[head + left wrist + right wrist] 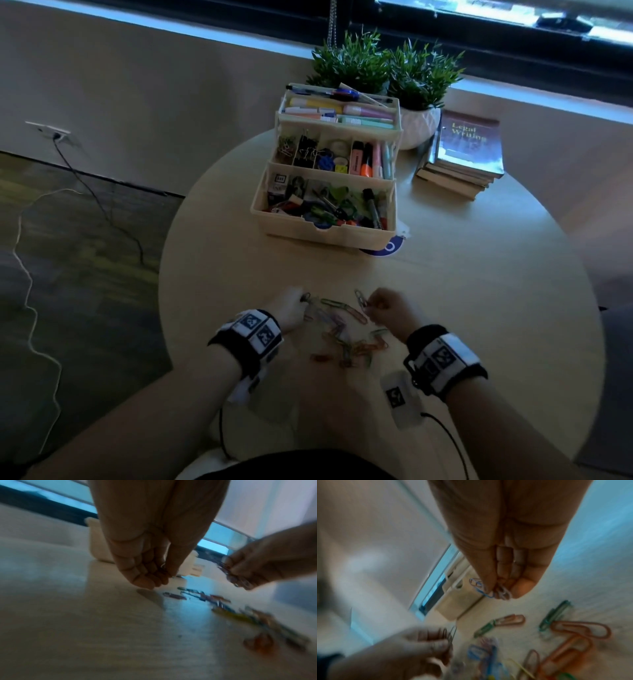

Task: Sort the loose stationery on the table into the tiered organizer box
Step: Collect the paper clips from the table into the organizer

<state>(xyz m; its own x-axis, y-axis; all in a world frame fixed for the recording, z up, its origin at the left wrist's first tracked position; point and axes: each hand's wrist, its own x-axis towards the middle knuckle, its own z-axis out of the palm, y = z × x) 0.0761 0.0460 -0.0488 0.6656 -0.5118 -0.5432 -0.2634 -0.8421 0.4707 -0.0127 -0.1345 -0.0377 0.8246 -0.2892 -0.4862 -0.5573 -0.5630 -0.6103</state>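
Several coloured paper clips (346,339) lie scattered on the round table (479,308) between my hands. My left hand (291,308) has its fingers curled round a few clips (163,569) just above the tabletop. My right hand (380,308) pinches a small bunch of blue and white clips (494,592) above the pile (539,635). The cream tiered organizer box (329,233) stands open beyond the pile, its trays holding pens, markers, highlighters and clips.
Two potted plants (387,68) and a stack of books (466,154) stand behind and to the right of the organizer. A blue-and-white sticker (387,246) shows under the box's front right corner. Cables (34,291) run over the floor on the left.
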